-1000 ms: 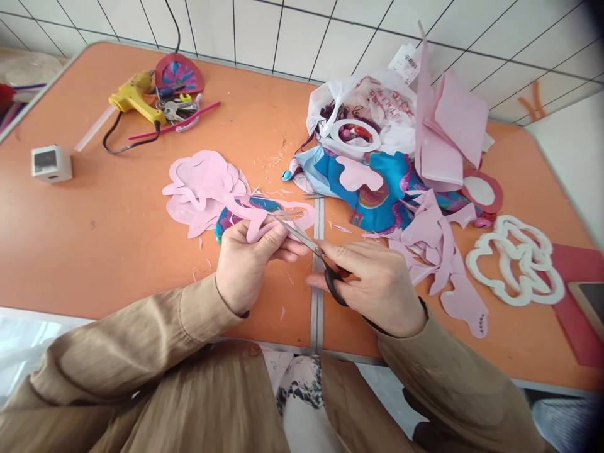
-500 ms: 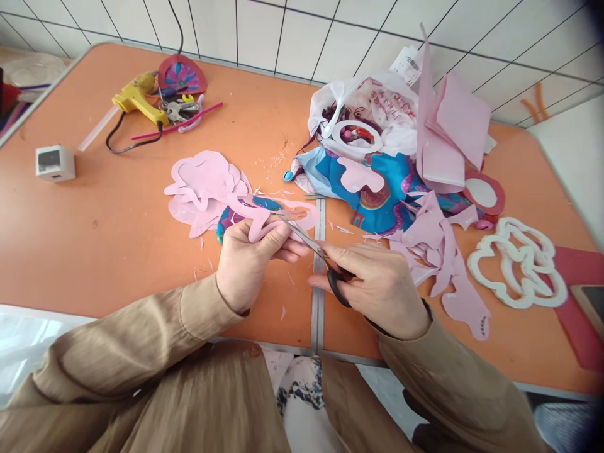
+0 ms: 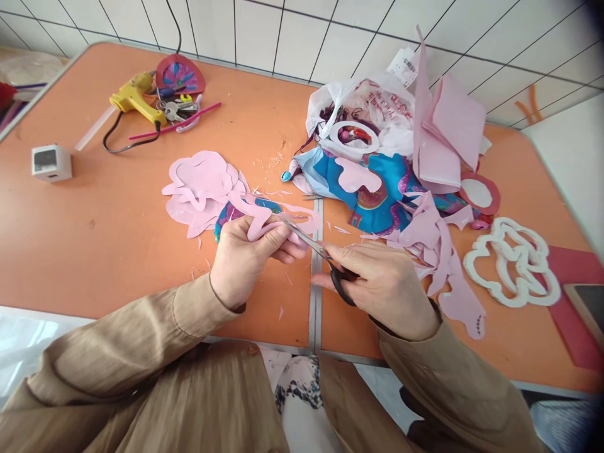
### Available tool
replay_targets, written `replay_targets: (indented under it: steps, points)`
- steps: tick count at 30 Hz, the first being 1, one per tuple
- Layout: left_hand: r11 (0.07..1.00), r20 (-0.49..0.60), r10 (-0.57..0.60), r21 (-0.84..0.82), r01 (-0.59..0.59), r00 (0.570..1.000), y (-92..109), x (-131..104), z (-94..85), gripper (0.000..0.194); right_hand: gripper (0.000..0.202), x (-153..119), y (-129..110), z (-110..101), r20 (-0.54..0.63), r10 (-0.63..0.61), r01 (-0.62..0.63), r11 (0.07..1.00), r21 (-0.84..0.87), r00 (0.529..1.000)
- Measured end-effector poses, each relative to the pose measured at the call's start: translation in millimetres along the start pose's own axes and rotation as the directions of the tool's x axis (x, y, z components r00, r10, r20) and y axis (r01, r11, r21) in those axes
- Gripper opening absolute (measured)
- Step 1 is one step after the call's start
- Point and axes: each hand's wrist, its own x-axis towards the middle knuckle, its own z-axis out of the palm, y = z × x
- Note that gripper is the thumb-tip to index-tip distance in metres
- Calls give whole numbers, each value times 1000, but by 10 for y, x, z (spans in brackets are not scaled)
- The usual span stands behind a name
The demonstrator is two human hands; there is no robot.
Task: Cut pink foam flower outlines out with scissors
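Between thumb and fingers, my left hand point(image 3: 248, 251) pinches a curvy piece of pink felt point(image 3: 258, 220) above the table. My right hand point(image 3: 377, 280) grips black-handled scissors point(image 3: 338, 283), whose blades point left and lie at the felt near my left thumb. How far the blades are apart is hard to make out. Just behind my left hand, a patterned blue and purple fabric piece point(image 3: 225, 214) lies partly under the felt. A stack of pink cut-out shapes point(image 3: 201, 179) rests to the left of it.
At the back left lie a yellow glue gun point(image 3: 136, 100), keys point(image 3: 174, 111) and a white cube point(image 3: 51, 162). Right of centre sit a plastic bag point(image 3: 325, 104), blue patterned fabric point(image 3: 391, 182), folded pink sheets point(image 3: 438, 151), pink scraps point(image 3: 436, 251) and white cloud-shaped outlines point(image 3: 486, 286).
My right hand and the scissors have shifted slightly, with the blades still at the felt. The whole view has moved a little; my left hand keeps its hold.
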Motion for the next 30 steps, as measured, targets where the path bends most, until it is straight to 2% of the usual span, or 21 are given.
replay_targets:
  steps: [11,22,30]
  points:
    - [997,86,-20,71,14,996,70,33,-32,18,34,-13,73,-78,43,-50,51,998,-21,998]
    - [986,198,-118,138,92,973,166,93,-119,11,32,-56,141,-132,77,-64,71,993,-95,995]
    - [979,200,-131,179,96,971,161,104,-126,11,33,-57,153,-149,96,-77,86,992,-92,992]
